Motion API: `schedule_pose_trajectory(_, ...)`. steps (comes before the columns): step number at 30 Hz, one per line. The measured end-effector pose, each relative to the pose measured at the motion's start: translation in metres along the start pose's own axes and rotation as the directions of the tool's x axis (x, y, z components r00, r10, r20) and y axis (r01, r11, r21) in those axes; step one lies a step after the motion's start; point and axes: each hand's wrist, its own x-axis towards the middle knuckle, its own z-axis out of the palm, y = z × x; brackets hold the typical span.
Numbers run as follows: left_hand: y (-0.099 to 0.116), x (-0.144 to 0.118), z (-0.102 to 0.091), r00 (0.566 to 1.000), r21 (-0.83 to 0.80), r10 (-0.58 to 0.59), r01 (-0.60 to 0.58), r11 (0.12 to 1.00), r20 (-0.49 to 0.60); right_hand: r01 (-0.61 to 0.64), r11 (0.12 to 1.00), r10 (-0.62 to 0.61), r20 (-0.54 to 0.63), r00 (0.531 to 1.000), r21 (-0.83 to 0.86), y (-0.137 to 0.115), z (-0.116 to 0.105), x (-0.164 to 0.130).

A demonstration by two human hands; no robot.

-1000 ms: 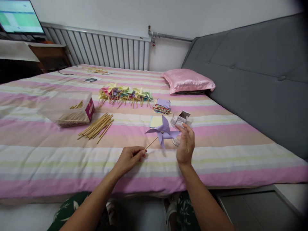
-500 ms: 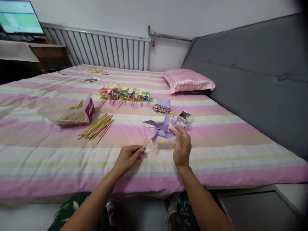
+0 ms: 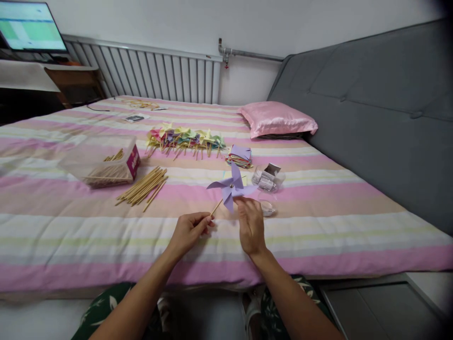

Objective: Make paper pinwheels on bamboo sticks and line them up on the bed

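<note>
A purple paper pinwheel (image 3: 231, 187) on a thin wooden stick is held up over the front of the bed. My left hand (image 3: 194, 227) pinches the stick's lower part between thumb and fingers. Just under the pinwheel's right blades is my right hand (image 3: 250, 224), its fingers extended and holding nothing; whether a fingertip touches a blade I cannot tell. Behind the pinwheel lies a stack of coloured paper squares (image 3: 239, 156). To its right sit a clear container of small packets (image 3: 268, 178) and a small round clear dish (image 3: 268, 208), partly behind my right hand.
Loose wooden sticks (image 3: 142, 187) lie left of my hands, beside a clear plastic tub (image 3: 102, 165) with more sticks. Farther back is a row of finished pinwheels (image 3: 186, 138). A pink pillow (image 3: 278, 120) rests near the grey headboard (image 3: 371, 94).
My right hand has moved left, toward the pinwheel's underside, uncovering the round dish. The pinwheel's blades have turned and its head has shifted slightly left. My left hand stays put.
</note>
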Motion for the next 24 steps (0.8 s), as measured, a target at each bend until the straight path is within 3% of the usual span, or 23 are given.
schedule_pose_trajectory(8, 0.001, 0.001, 0.0, 1.0, -0.023, -0.014, 0.014, 1.0, -0.013, -0.224, 0.952, 0.243, -0.069, 0.968, 0.21, 0.011, 0.0, 0.004)
schedule_pose_trajectory(24, 0.002, -0.001, 0.0, 1.0, -0.028, -0.015, 0.015, 1.0, -0.008, -0.263, 0.921, 0.287, -0.042, 0.957, 0.288, 0.014, 0.003, 0.003)
